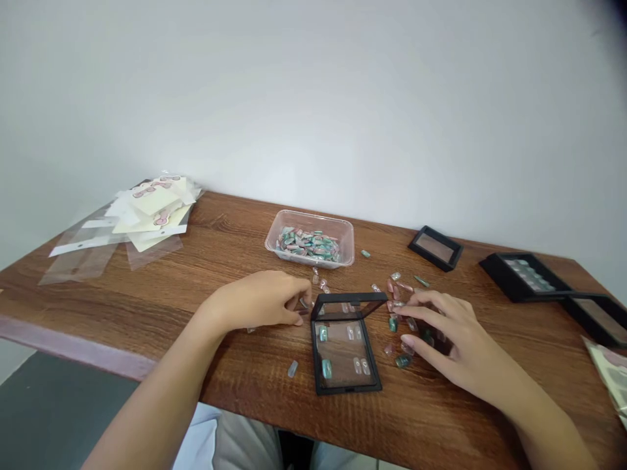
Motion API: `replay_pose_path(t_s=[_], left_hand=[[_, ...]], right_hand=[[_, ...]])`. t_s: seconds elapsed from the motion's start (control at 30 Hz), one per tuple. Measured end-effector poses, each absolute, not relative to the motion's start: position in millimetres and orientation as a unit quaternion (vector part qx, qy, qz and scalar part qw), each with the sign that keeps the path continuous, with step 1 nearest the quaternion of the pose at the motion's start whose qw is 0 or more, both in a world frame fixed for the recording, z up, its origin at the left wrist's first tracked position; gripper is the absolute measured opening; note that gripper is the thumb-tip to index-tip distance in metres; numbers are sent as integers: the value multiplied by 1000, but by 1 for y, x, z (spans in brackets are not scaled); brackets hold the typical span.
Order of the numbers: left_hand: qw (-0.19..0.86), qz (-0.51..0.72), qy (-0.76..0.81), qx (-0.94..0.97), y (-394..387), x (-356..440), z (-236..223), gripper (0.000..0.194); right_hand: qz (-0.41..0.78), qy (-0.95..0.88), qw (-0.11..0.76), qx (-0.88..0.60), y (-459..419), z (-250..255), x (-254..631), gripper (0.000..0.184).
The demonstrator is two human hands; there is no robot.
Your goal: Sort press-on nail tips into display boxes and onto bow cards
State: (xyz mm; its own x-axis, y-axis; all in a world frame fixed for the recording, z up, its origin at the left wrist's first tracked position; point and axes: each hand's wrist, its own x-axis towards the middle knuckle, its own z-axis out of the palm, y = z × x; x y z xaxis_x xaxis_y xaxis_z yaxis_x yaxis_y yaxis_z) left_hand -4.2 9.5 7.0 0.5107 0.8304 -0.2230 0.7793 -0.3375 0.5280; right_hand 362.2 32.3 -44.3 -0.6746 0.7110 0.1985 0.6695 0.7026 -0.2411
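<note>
A black hinged display case (348, 390) lies with its lid raised, and inside are teal press-on nails (326, 369) on the left and pale pink ones (362, 366) on the right. Beside its left edge, my left hand (264, 299) is curled, thumb and fingers close together; whatever may be between them is too small to tell. To the right of the case my right hand (453, 336) spreads its fingers over loose pink and teal press-on nails (393, 324). Its index fingertip touches or hovers just above them; I cannot tell which.
Behind the case, a clear plastic tub (349, 243) holds many press-on nails. To the right stand a small black case (435, 248) and an open black case (519, 295) with nails inside. Cards and clear bags (147, 212) are piled far left. One nail (292, 369) lies near the front edge.
</note>
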Motion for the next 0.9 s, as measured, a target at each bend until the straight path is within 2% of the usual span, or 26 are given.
replay_pose_path(t_s=[0.27,0.47,0.6,0.73,0.9], left_hand=[[245,22,504,828,8,2,2,3],[264,52,515,814,10,-3,1,6],[308,128,519,787,9,-15,12,5],[356,238,532,731,6,-27,22,16],[370,378,539,656,9,-29,20,18]], right_hand=[[64,-913,155,-372,35,-46,365,29],[81,-905,173,-381,36,-49,367,28],[98,-897,188,-389,36,-48,369,25],[93,-887,200,-406,37,-45,372,21],[77,-875,236,-415,36,-44,373,16]])
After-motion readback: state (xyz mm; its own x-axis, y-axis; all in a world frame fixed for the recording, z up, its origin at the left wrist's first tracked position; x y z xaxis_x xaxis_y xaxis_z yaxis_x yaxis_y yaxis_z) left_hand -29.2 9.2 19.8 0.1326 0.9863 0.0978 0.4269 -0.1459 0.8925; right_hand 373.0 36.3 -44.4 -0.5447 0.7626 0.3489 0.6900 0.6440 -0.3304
